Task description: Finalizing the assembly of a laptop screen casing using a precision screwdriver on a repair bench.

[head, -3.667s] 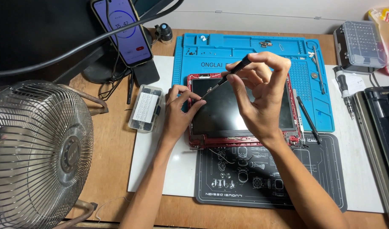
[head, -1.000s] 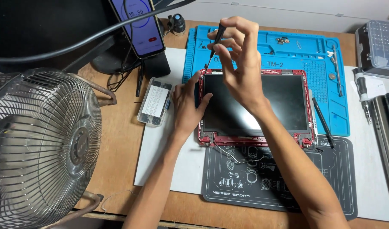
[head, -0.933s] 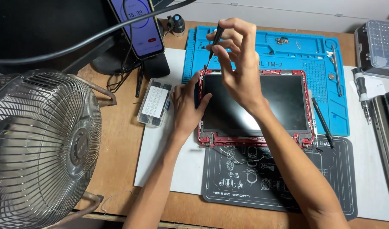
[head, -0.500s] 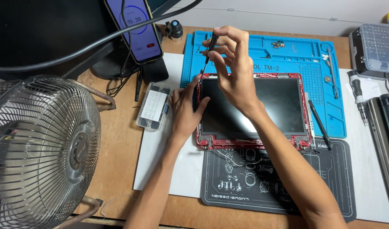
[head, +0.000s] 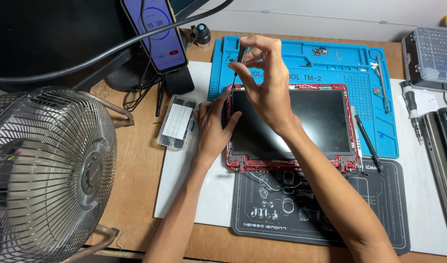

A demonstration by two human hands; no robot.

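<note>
Right hand (head: 265, 80) pinches a thin black screwdriver (head: 239, 63) between thumb and fingertips, fingers closed tight on the upper shaft, tool near upright with its tip down at the top-left corner of the red-framed tablet (head: 291, 129), probably so it can be spun between the fingers. Left hand (head: 214, 122) lies flat just left of that tip, fingers loosely spread and pressed on the tablet's left edge, holding nothing, likely steadying the frame against the tool's push. The tablet sits screen-up under both hands, straddling a blue repair mat (head: 365, 83) beyond the fingers and a black mat (head: 379, 209) nearer the wrists. A small clear parts box (head: 177, 122) lies just left of the left hand, within reach. A black pen-like tool (head: 367, 141) lies right of the tablet. A phone (head: 157, 29) is propped beyond the left fingers; a wire fan (head: 48, 175) sits far left.
</note>
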